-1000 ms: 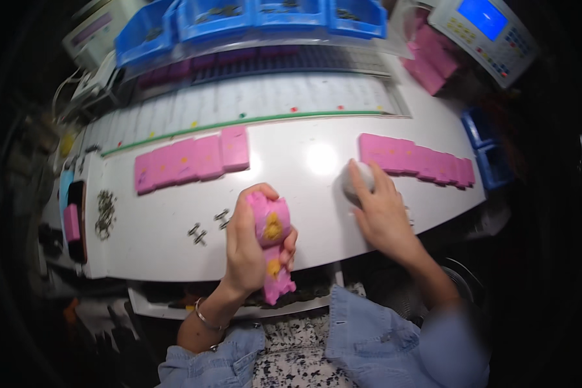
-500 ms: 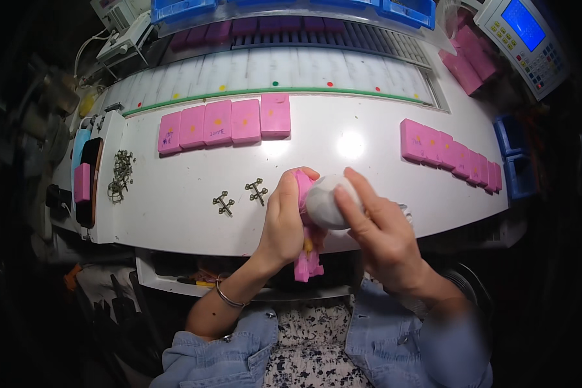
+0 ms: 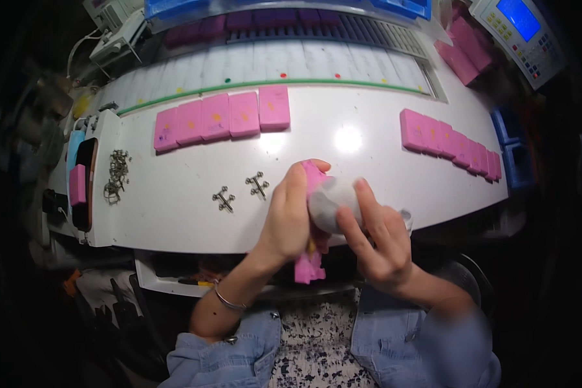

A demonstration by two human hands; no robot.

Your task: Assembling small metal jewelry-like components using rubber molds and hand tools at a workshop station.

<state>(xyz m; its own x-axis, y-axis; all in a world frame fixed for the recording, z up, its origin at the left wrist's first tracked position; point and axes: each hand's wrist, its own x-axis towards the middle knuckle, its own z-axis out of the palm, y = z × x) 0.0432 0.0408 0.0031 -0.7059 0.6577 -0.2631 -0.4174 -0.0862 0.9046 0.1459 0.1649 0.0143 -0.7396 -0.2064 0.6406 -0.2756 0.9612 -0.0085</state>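
My left hand (image 3: 288, 210) is closed around a soft-looking pink thing (image 3: 313, 173), whose top shows above the thumb. Below that hand hangs a pink piece (image 3: 310, 268) with a bit of yellow on it; whether both are one thing is hidden. Pressed against the pink thing is a rounded white-and-grey object (image 3: 336, 204), its kind unclear and its surface smeared by motion. My right hand (image 3: 383, 249) has thumb and fingers on the object's right side. Two small metal fittings (image 3: 224, 199) with round ends lie on the white table left of my hands.
Pink blocks stand in a left row (image 3: 216, 118) and a right row (image 3: 436, 136). Metal parts (image 3: 117, 174) are heaped near a phone (image 3: 85, 184) at far left. A slatted white conveyor (image 3: 252, 61) with a green edge crosses behind. Blue bins (image 3: 517, 171) and a keypad device (image 3: 520, 32) stand right.
The conveyor's coloured dots have shifted left. My right hand and the white-and-grey object have turned slightly and moved a little right. My left hand keeps its grip.
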